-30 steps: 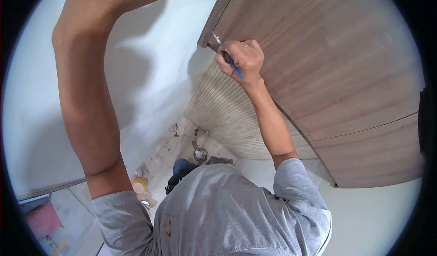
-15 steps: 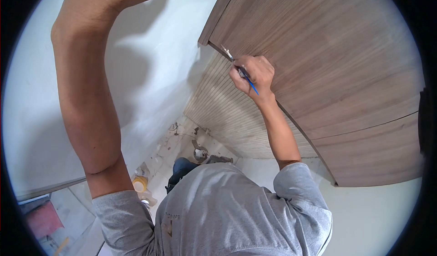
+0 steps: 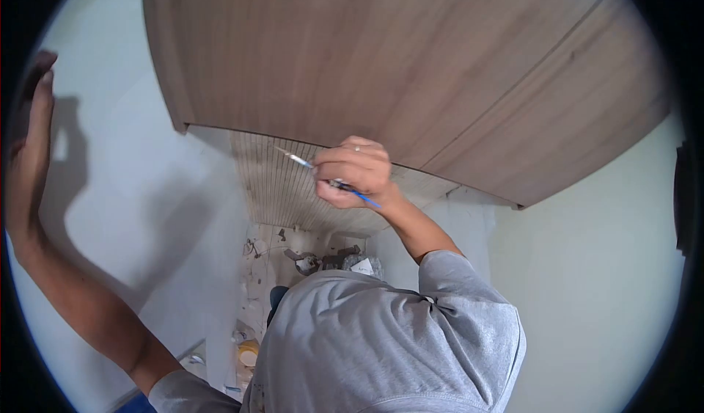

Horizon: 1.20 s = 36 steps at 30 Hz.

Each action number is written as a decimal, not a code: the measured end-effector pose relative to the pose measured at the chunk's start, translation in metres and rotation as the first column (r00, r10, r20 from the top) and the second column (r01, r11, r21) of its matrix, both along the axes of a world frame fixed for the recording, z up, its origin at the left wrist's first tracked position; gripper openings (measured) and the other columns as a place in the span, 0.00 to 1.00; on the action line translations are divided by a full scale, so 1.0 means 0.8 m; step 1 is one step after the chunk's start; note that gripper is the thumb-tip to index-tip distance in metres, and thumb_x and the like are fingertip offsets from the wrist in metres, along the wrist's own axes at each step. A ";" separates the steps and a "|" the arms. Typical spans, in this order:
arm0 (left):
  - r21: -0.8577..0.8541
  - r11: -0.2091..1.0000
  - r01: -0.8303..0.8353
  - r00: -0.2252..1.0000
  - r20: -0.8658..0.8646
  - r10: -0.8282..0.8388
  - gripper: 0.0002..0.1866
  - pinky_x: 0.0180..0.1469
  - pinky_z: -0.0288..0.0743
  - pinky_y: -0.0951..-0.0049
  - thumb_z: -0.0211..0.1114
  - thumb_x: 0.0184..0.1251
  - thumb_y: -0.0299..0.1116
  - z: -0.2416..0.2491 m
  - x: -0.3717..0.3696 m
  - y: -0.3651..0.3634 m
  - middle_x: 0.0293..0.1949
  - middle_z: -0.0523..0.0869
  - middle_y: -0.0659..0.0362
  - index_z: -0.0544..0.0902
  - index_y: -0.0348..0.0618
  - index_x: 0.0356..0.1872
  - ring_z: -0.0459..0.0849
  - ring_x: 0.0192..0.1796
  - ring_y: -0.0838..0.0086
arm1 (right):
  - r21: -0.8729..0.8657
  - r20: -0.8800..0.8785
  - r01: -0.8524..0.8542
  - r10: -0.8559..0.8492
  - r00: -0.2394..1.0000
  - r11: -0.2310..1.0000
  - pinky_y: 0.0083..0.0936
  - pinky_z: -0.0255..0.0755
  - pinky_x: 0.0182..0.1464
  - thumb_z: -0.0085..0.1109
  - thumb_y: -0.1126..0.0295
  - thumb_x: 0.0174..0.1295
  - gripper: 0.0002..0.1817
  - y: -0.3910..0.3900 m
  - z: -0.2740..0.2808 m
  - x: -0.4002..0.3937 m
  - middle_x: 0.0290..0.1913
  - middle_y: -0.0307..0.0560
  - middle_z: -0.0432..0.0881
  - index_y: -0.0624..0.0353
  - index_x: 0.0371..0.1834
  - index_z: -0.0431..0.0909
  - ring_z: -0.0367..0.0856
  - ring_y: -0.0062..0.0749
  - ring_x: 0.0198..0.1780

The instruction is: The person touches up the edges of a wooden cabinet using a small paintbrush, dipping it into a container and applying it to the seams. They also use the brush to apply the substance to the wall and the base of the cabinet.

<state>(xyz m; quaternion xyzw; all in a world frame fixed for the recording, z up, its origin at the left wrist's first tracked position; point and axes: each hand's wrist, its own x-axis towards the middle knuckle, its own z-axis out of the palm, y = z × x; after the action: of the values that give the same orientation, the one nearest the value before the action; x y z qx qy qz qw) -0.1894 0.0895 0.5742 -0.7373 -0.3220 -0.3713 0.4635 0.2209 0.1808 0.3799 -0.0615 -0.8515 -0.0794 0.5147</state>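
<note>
The brush (image 3: pixel 323 173), thin with a blue handle, lies in the right hand (image 3: pixel 354 172), whose fingers are clenched around it; its tip points left, just below the lower edge of the wooden cabinet (image 3: pixel 381 68) and in front of the ribbed panel (image 3: pixel 282 193). The left hand (image 3: pixel 28 145) is spread flat, fingers released, against the white wall (image 3: pixel 139 215). Far below, debris and a yellow tub (image 3: pixel 248 353) sit on the floor (image 3: pixel 264 266).
</note>
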 end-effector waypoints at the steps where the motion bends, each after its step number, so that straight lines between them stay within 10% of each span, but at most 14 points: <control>1: 0.025 0.999 -0.024 1.000 -0.006 0.024 0.16 0.34 0.84 0.72 0.77 0.68 0.44 -0.001 -0.001 0.001 0.31 0.92 0.51 0.92 0.39 0.38 0.89 0.31 0.67 | -0.014 -0.030 0.003 -0.003 1.000 1.000 0.25 0.77 0.29 0.71 0.79 0.43 0.09 -0.005 0.007 0.020 0.33 0.43 0.90 0.54 0.28 0.84 0.85 0.28 0.25; 5: -0.317 0.869 -0.380 0.885 0.148 0.441 0.16 0.66 0.82 0.72 0.65 0.80 0.34 -0.043 -0.096 0.000 0.57 0.90 0.51 0.87 0.38 0.60 0.88 0.62 0.70 | -0.017 -0.080 0.109 -0.111 0.991 0.994 0.25 0.79 0.29 0.70 0.79 0.44 0.08 -0.025 0.040 0.095 0.29 0.47 0.89 0.57 0.28 0.83 0.86 0.30 0.24; 12: -0.313 0.868 -0.384 0.860 0.222 0.460 0.17 0.62 0.84 0.73 0.68 0.77 0.31 -0.051 -0.089 0.001 0.58 0.90 0.52 0.87 0.36 0.61 0.90 0.60 0.71 | -0.031 -0.363 0.284 -0.276 0.890 0.958 0.26 0.82 0.32 0.66 0.82 0.51 0.05 -0.054 0.081 0.217 0.29 0.52 0.89 0.62 0.30 0.81 0.88 0.30 0.27; 20: -0.465 0.876 0.126 0.898 0.428 0.099 0.20 0.72 0.78 0.69 0.55 0.83 0.25 -0.069 -0.150 0.027 0.68 0.82 0.46 0.76 0.23 0.69 0.83 0.68 0.64 | -0.247 -0.506 0.079 -0.199 0.839 0.966 0.27 0.84 0.36 0.64 0.86 0.59 0.08 -0.042 0.081 0.283 0.37 0.56 0.88 0.66 0.41 0.79 0.87 0.31 0.33; 23: -0.503 0.825 -0.258 0.850 0.288 0.442 0.22 0.76 0.75 0.64 0.54 0.82 0.21 -0.052 -0.107 0.017 0.71 0.77 0.42 0.71 0.20 0.71 0.79 0.71 0.58 | -0.358 -0.504 0.023 -0.213 0.837 0.934 0.30 0.86 0.34 0.62 0.86 0.57 0.08 -0.037 0.060 0.284 0.36 0.57 0.86 0.65 0.38 0.79 0.87 0.34 0.35; 30: -0.464 0.884 -0.055 0.959 0.223 0.176 0.17 0.70 0.80 0.69 0.59 0.80 0.23 -0.031 -0.134 0.013 0.62 0.86 0.43 0.80 0.22 0.64 0.86 0.64 0.65 | -0.419 -0.519 -0.098 -0.149 0.841 0.903 0.28 0.84 0.33 0.66 0.83 0.56 0.05 -0.036 0.049 0.300 0.35 0.56 0.86 0.66 0.34 0.81 0.87 0.32 0.32; 36: -0.243 0.931 -0.271 0.926 0.198 0.321 0.10 0.54 0.84 0.76 0.68 0.75 0.24 -0.020 -0.034 -0.008 0.48 0.93 0.57 0.90 0.38 0.53 0.90 0.48 0.74 | -0.429 -0.484 -0.100 -0.134 0.865 0.898 0.29 0.83 0.34 0.67 0.83 0.56 0.06 -0.035 0.049 0.306 0.36 0.58 0.86 0.67 0.36 0.81 0.87 0.34 0.33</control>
<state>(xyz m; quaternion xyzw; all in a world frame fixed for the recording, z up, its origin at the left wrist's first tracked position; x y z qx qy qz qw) -0.2162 0.0828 0.5581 -0.6759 -0.5203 -0.3444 0.3922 0.4657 0.1529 0.4195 -0.2023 -0.6831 0.1290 0.6898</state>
